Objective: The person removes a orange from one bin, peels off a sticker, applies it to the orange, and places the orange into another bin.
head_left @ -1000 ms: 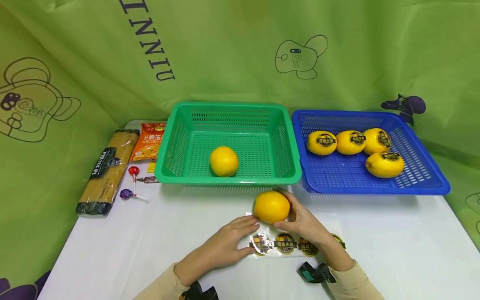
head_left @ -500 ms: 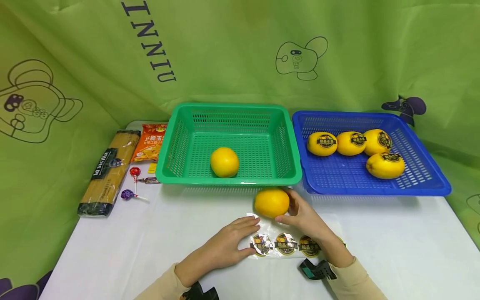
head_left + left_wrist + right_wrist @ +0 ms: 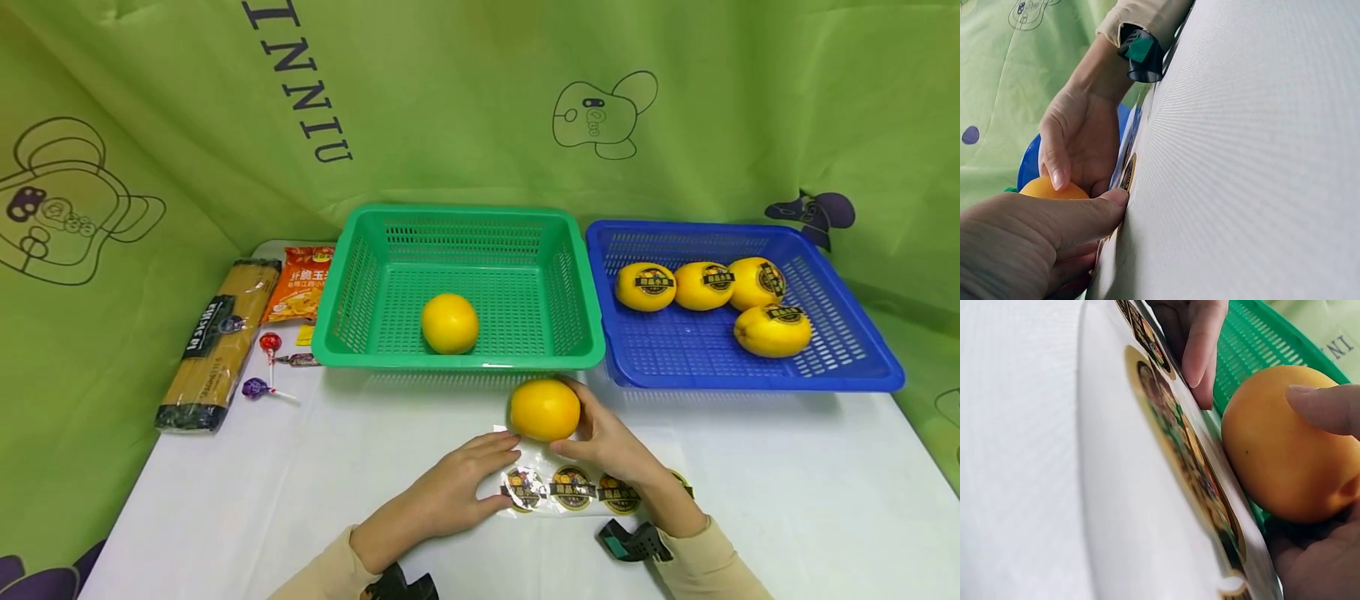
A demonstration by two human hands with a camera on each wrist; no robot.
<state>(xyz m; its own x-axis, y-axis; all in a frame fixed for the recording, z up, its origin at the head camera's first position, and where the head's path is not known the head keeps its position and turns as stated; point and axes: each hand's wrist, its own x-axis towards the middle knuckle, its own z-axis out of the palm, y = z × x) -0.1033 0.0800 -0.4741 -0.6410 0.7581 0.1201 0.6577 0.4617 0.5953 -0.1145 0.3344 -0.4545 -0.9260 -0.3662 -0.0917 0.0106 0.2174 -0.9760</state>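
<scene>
The right hand [image 3: 607,440] holds the yellow fruit [image 3: 545,409] low in the frame's middle, the left hand [image 3: 459,485] rests spread on the sticker sheet [image 3: 573,488], and the fruit, looking firm, smooth and heavyish, wants hugging round its fat sides.

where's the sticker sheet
In the head view, the sticker sheet lies lower centre, left hand at its left edge, on the table in front of the green basket.

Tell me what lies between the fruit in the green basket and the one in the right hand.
The head view shows the green basket's front rim, then a strip of white table.
</scene>
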